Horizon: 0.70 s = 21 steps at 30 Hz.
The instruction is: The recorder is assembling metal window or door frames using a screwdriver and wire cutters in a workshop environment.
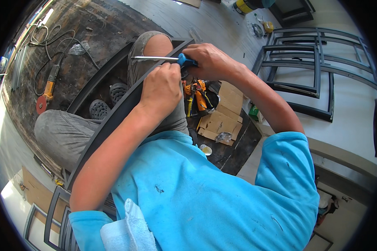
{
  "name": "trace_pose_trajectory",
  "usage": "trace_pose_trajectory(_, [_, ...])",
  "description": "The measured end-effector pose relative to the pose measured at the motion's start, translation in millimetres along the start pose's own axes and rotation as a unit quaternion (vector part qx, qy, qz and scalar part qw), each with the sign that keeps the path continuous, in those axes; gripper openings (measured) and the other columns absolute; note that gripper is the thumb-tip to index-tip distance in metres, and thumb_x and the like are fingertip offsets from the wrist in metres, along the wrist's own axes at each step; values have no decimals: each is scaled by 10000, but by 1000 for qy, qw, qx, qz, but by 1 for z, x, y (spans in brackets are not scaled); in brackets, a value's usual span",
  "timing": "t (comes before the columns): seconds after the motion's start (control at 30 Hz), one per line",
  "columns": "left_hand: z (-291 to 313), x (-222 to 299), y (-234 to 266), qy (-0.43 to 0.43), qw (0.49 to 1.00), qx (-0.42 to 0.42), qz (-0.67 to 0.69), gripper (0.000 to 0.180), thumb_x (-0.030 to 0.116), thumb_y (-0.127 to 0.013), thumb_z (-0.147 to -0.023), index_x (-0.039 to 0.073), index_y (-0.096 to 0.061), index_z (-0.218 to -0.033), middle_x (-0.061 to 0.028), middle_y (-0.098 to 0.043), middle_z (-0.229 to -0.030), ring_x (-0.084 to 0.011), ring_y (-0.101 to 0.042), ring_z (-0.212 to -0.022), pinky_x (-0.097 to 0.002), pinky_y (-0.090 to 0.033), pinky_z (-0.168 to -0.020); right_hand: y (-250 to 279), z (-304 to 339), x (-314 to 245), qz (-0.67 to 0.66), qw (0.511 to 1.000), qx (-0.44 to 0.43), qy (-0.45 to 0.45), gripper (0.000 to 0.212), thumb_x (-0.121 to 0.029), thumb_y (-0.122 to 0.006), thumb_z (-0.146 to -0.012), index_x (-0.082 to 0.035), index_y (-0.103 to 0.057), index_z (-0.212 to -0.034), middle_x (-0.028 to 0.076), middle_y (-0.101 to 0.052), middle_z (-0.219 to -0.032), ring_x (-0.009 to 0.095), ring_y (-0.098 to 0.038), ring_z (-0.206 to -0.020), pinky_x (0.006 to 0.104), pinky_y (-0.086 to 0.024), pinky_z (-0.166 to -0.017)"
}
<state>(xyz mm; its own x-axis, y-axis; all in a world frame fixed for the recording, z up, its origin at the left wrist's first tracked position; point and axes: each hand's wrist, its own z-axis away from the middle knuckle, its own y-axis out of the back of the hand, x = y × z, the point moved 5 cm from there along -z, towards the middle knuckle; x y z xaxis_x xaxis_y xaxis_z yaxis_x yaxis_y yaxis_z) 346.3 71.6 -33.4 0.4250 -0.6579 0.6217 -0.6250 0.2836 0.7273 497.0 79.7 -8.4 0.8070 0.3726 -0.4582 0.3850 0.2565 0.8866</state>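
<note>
One blue-handled screwdriver point(187, 61) lies between the two hands — its handle gripped in the curled fingers of the right hand point(208, 61), its shank pointing left just past the other hand's knuckles. The left hand point(160, 83) is bent over one dark frame point(123, 108); whether its fingertips pinch anything, I cannot tell. Two clogs point(99, 109) and one angle grinder point(49, 86) show beyond.

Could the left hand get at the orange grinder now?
Probably not easily: the left hand is at the dark frame, whose bars lie between it and the grinder off to the left.
</note>
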Motion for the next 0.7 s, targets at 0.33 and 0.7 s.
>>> trace_pose_trajectory(0.33, [-35, 7, -20, 4, 999, -2, -35, 118, 35, -657, -800, -2, -641, -911, -203, -681, -909, -352, -698, -856, -446, -574, -778, 20, 0, 28, 23, 1000, -11, -13, 238, -100, -703, -776, 17, -636, -972, 193, -641, -848, 391, -614, -782, 427, -502, -703])
trace_pose_trajectory(0.7, [-30, -1, -13, 19, 1000, -3, -7, 93, 87, -636, -816, 18, -650, -878, -199, -693, -860, -365, -712, -818, -452, -584, -729, 38, 11, 41, -79, 985, 14, -155, 184, -127, -689, -850, -25, -676, -1002, 112, -647, -781, 271, -636, -703, 357, -505, -657])
